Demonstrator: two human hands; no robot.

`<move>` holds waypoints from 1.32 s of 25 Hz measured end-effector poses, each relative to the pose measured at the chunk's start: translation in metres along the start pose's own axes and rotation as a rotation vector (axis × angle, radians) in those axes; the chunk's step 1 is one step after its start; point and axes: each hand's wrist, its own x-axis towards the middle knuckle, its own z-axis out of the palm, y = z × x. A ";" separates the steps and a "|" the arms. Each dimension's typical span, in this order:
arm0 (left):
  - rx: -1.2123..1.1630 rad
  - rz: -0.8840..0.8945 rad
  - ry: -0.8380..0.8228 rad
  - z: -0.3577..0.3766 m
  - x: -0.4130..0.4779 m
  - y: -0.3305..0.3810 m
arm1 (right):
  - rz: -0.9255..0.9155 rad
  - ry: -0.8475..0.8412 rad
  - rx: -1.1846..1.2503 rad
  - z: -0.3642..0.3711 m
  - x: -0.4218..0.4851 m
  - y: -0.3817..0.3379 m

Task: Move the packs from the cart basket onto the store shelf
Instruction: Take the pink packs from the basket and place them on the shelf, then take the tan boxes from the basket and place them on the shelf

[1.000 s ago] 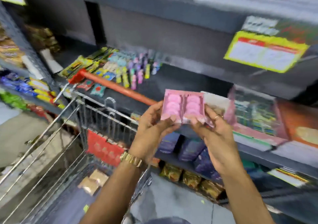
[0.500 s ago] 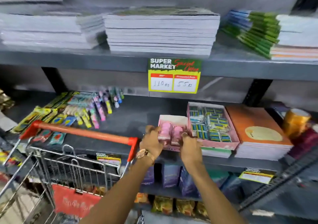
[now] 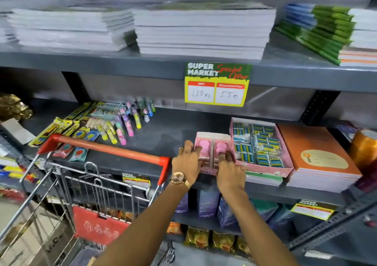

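On the middle shelf (image 3: 169, 131), right at the front edge, I had both hands on the pink pack (image 3: 212, 145), which sat flat just left of the eraser box (image 3: 259, 143). My left hand (image 3: 186, 161) gripped its left side, my right hand (image 3: 229, 170) pressed down on its near right corner. The cart (image 3: 106, 151) was parked below-left.

Two pink packs (image 3: 212, 149) lie flat side by side, edges touching, on the grey store shelf (image 3: 167, 131), near its front lip and just beside a pink open box. Each shows round pink pieces behind a clear window. The wire cart basket (image 3: 98, 186) stands below, left of them
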 end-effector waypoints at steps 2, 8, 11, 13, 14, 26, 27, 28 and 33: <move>-0.052 0.005 0.074 -0.010 -0.011 -0.007 | -0.041 0.076 0.007 -0.005 -0.010 -0.007; -0.157 -0.154 0.386 -0.032 -0.088 -0.086 | -0.506 0.249 0.168 0.014 -0.073 -0.105; -0.366 -0.349 0.443 -0.021 -0.154 -0.159 | -0.705 0.091 0.231 0.041 -0.101 -0.159; -0.525 -0.623 0.432 0.006 -0.212 -0.213 | -0.817 -0.120 0.193 0.069 -0.117 -0.194; -0.630 -0.823 0.403 0.027 -0.243 -0.236 | -0.850 -0.257 0.167 0.086 -0.124 -0.210; -1.087 -1.829 0.118 0.247 -0.347 -0.322 | -0.404 -0.986 -0.023 0.389 -0.147 -0.305; -1.054 -1.791 0.139 0.253 -0.338 -0.327 | -0.405 -0.979 -0.020 0.404 -0.148 -0.307; -1.045 -1.756 0.166 0.262 -0.329 -0.331 | -0.406 -0.965 -0.007 0.419 -0.151 -0.308; -0.912 -1.673 0.218 0.289 -0.295 -0.340 | -0.269 -0.840 0.084 0.462 -0.176 -0.315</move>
